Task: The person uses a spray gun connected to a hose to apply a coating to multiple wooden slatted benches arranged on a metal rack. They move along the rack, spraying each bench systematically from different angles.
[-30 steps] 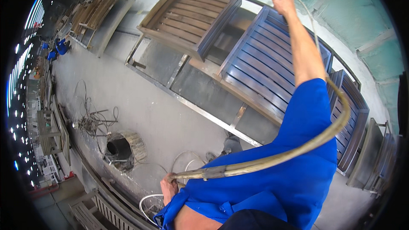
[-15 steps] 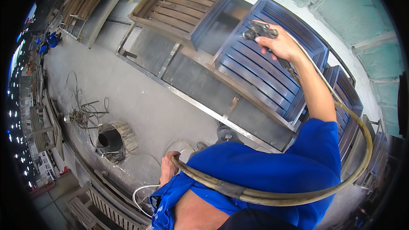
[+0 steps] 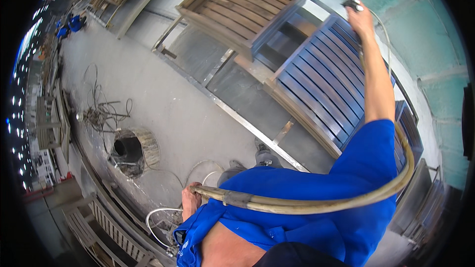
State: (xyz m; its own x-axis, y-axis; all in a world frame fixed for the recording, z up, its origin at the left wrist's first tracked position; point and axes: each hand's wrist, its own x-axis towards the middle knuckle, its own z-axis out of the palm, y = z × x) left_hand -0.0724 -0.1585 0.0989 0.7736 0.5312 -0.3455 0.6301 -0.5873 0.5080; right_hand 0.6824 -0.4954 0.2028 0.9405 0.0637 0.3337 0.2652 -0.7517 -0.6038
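My right hand [image 3: 362,21] is closed round a dark spray gun [image 3: 353,4], raised at the far right beyond the top corner of a blue-coated slatted wooden panel [image 3: 319,81]. Much of the gun is hidden behind the hand. A pale hose loops down from the gun beside my forearm. Low in front of my body, my left hand [image 3: 190,202] grips a thick yellowish hose [image 3: 307,205], which curves across my waist and round my right side. Left of the blue panel stands a brown slatted wooden piece [image 3: 245,2], with blue along its near right edge.
Both slatted pieces rest on a long metal-edged frame [image 3: 232,111]. A greenish, sheet-covered wall [image 3: 420,34] rises behind. On the floor at left lie a crusted drum [image 3: 146,151] and tangled cables [image 3: 101,113]. Slatted furniture [image 3: 114,232] stands lower left; people in blue [image 3: 74,23] are far off.
My right hand has swung up and away with the spray gun, from over the blue slats to past their far corner. My left hand keeps the hose; the view has shifted slightly.
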